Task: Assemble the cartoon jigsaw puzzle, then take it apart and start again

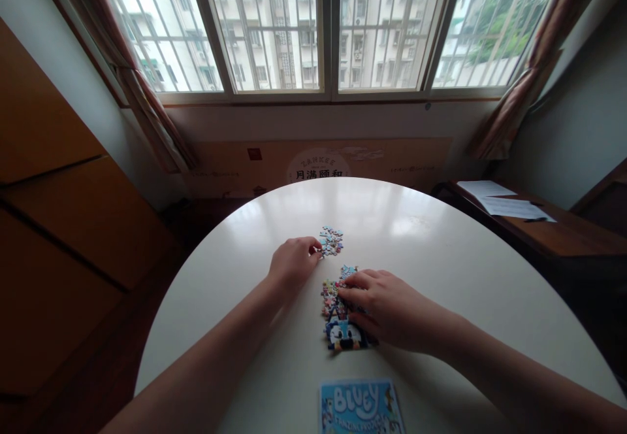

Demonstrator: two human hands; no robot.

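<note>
A partly joined jigsaw puzzle (337, 334) lies on the white round table (220, 290), with a blue character's face at its near end. My right hand (385, 300) rests over its right side, fingers apart and pointing left, hiding part of it. Beyond the puzzle is a small pile of loose pieces (332, 239). At the left edge of that pile is my left hand (298, 257), its thumb and forefinger brought together. Whatever may be between those fingertips is too small to make out. A blue card marked "BLUEY" (360, 408) lies nearest to me.
Past the table's far edge stands a printed cardboard box (392, 159) under the windows. A wooden desk (582, 228) with papers (514, 207) and pens is at the right. Orange-brown cabinets (53, 244) stand at the left.
</note>
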